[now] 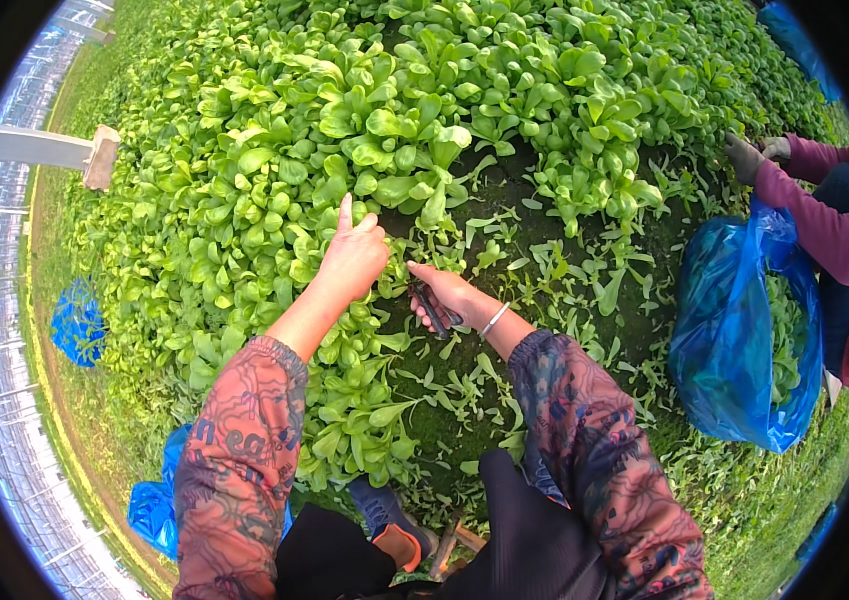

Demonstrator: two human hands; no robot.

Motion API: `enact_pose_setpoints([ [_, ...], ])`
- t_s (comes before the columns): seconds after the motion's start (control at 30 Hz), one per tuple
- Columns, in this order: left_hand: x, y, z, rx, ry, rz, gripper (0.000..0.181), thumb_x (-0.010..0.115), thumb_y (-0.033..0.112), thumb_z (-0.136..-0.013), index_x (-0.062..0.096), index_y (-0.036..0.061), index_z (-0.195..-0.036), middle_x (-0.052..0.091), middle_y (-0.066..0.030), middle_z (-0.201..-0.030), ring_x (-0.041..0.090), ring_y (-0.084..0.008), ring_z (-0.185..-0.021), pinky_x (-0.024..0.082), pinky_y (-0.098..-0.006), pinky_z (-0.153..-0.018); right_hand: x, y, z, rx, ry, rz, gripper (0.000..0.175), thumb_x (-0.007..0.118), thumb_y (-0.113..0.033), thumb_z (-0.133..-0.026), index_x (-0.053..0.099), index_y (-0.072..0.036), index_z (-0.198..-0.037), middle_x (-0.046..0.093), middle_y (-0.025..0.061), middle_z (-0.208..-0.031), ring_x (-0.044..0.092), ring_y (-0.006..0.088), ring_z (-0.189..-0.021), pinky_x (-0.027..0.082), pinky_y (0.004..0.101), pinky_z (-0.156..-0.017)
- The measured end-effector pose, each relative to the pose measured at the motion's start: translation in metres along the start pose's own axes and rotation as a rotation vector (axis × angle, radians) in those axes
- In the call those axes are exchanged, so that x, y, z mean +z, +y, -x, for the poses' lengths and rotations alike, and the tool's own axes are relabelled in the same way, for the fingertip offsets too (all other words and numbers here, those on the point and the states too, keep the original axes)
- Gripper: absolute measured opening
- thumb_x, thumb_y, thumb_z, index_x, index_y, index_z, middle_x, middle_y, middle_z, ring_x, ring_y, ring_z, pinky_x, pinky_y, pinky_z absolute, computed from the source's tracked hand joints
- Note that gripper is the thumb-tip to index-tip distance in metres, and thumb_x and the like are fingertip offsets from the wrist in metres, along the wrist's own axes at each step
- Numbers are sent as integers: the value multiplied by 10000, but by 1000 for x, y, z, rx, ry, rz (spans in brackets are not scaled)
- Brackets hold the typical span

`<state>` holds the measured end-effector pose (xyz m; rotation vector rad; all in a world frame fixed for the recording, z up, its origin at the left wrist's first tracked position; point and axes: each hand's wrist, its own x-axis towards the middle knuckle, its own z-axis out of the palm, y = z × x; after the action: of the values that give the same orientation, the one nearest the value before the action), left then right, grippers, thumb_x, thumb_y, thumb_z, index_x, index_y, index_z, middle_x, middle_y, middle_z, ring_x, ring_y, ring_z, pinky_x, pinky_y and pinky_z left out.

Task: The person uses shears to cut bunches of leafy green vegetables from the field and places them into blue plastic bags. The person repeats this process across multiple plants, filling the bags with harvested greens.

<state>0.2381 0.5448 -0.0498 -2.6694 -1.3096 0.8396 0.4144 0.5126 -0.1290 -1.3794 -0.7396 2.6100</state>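
Leafy green plants (267, 180) with rounded leaves grow densely in front of me. My left hand (355, 251) is over the plants at the middle, its index finger extended and the other fingers curled; whether it pinches a leaf is hidden. Close to its right, my right hand (441, 294) is closed around a small tool with dark handles (430, 309), perhaps clippers; its working end is hidden. Dark soil (432, 367) with scattered loose leaves lies below my right hand. A light bangle (496, 319) circles my right wrist.
At the right, a co-worker's gloved hands (745, 157) reach into the plants beside a blue plastic bag (717, 330) holding greens. More blue bags lie at the left (79, 322) and lower left (154, 514). A post (100, 157) stands upper left; a wooden piece (445, 551) is near my shoe (383, 514).
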Motion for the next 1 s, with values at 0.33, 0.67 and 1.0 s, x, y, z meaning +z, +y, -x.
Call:
enact_pose_setpoints([
  [0.33,47,0,102,72,358,223,139,613,32,-725,614,89,-852,592,-41,-914,569,-221,-1089,204,-618,-1132,2,29,26,-1,-54,272,674,425,-661,-940,564,-7,-854,654,103,-696,680,218,-581,567,338,-521],
  [0.67,28,6,85,-29,196,277,437,592,-8,-773,557,88,-1198,611,-52,-836,585,-252,-1001,219,-615,-1120,13,13,9,51,-11,202,659,436,-634,-936,576,5,-858,660,107,-707,678,230,-575,543,349,-504],
  [1.0,17,0,54,-432,-66,364,626,668,-19,-645,501,35,-1246,655,-106,-832,598,-319,-968,274,-601,-1082,25,0,-10,-84,54,243,556,486,-527,-967,527,12,-836,616,101,-636,612,199,-478,511,322,-451],
])
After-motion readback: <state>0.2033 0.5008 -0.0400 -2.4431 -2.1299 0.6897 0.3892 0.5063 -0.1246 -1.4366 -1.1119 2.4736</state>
